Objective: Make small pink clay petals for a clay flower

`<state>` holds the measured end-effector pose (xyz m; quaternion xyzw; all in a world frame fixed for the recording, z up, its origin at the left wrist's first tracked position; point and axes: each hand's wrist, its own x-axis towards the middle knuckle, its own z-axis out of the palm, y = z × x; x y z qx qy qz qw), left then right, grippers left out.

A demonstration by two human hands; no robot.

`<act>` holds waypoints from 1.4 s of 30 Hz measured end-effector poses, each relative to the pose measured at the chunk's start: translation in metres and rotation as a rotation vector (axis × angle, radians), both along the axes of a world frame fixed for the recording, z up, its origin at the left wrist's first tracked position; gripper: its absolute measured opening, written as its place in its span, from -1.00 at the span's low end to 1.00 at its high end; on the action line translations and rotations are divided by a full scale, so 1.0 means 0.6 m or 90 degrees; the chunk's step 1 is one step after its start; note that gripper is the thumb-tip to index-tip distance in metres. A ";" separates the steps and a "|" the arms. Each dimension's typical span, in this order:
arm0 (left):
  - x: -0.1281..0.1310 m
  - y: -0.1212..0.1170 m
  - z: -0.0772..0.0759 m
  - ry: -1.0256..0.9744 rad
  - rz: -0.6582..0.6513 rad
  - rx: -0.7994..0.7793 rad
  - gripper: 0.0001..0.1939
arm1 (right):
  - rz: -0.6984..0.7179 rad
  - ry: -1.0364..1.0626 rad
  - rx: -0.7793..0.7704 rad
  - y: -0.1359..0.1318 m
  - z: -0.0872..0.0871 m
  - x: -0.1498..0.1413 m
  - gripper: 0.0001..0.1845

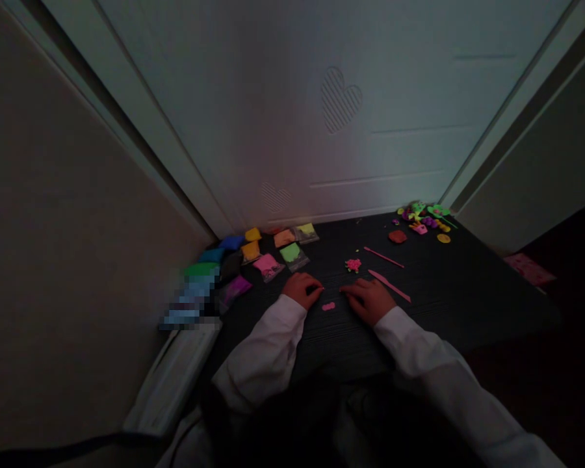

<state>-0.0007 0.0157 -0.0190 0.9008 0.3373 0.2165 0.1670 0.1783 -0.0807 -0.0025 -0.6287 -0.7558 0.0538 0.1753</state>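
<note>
My left hand [302,290] rests on the dark tabletop with thumb and fingertips drawn together; what is between them, if anything, is too small to name. Opposite it, my right hand [369,300] has its fingers bunched and pointing left, their tips also too dim to show what they hold. A small pink flattened clay piece [328,306] lies between the hands, touched by neither. Just beyond the right hand sits a pink beaded clay figure [353,265] with small greenish bits at its edge. To the right are a pink clay knife [390,286] and a thin pink modelling stick [384,257].
Several bags of coloured clay, including a pink one [268,266] and a light green one [292,255], lie at the left. Small finished-looking clay shapes [422,221] cluster at the back right near a red lump [398,237]. A white door [283,97] borders the far edge.
</note>
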 end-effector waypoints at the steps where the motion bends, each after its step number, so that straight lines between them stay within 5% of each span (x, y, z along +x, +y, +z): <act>1: 0.000 0.000 0.000 0.000 0.000 0.001 -0.80 | 0.006 -0.003 -0.001 0.000 0.000 0.000 -0.71; 28: 0.000 0.001 0.000 -0.009 -0.002 -0.006 -0.80 | 0.021 -0.090 -0.037 -0.003 0.007 -0.003 -0.66; 42: 0.001 0.000 0.004 0.006 -0.011 -0.020 -0.81 | 0.016 -0.025 -0.038 0.000 0.000 0.004 -0.67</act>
